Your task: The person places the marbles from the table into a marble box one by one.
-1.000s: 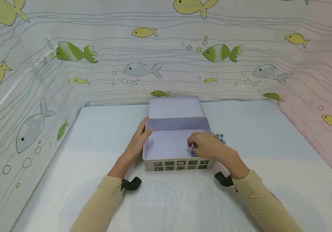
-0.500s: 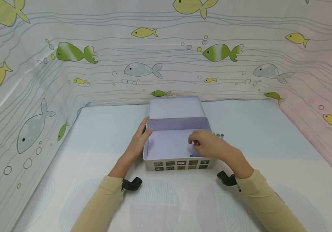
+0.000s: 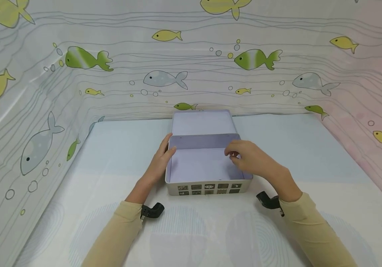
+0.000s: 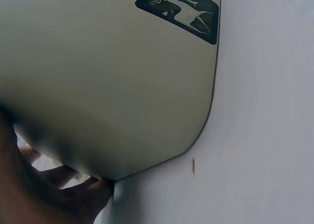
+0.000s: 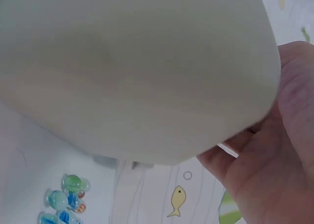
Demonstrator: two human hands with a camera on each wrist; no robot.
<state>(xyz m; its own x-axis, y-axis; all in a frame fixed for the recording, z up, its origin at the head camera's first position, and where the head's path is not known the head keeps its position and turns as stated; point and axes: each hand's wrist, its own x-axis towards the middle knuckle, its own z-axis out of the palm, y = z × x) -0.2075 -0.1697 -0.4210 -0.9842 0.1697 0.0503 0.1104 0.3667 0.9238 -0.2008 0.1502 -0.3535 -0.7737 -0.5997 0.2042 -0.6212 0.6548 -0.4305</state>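
Note:
A hinged tin box stands on the table with its lid tipped back; its inside is pale lilac. My left hand grips the box's left wall, thumb over the rim and fingers outside; the left wrist view shows that hand at the box's corner. Above the box's right rim is my right hand, fingers loosely bent, with nothing visible between them. Several glass marbles lie beside the box in the right wrist view; in the head view the right hand hides them. A tiny dark spot shows at the near inner edge.
White and pale blue cloth covers the table. A fish-patterned curtain rises behind and along both sides. Black wrist cameras sit on both forearms, the left camera and the right camera.
My right hand has let go of a blue marble inside the box, near its front wall, and moved up and right to the right rim. The left hand has stayed put.

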